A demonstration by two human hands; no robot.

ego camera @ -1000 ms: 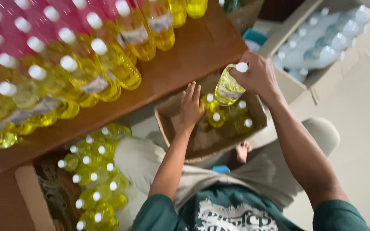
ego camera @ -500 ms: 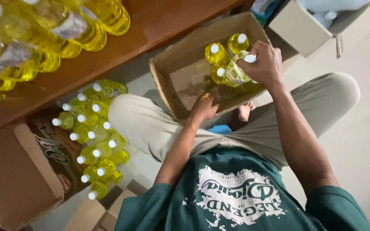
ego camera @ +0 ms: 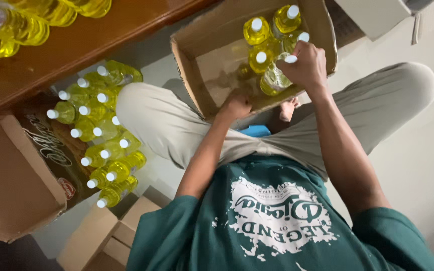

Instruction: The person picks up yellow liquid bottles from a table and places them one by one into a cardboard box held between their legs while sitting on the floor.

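My right hand [ego camera: 305, 65] grips a clear bottle of yellow liquid with a white cap [ego camera: 273, 79] by its neck, low inside an open cardboard box [ego camera: 197, 75] that rests by my crossed legs. Several more yellow bottles [ego camera: 257, 31] stand upright in the box's far corner. My left hand [ego camera: 234, 106] rests curled on the box's near edge, fingers closed on the cardboard rim.
A second open cardboard box [ego camera: 21, 170] at the left holds several yellow bottles [ego camera: 94, 135] lying with caps towards me. A brown wooden shelf [ego camera: 61, 50] above carries more yellow bottles [ego camera: 6, 30]. Flat cardboard [ego camera: 106, 231] lies near my left knee. Another carton [ego camera: 372, 15] stands top right.
The view has tilted down from the shelf. My right hand has lowered the bottle into the box beside the others. My left hand has slid back from the box's inside to its near edge.
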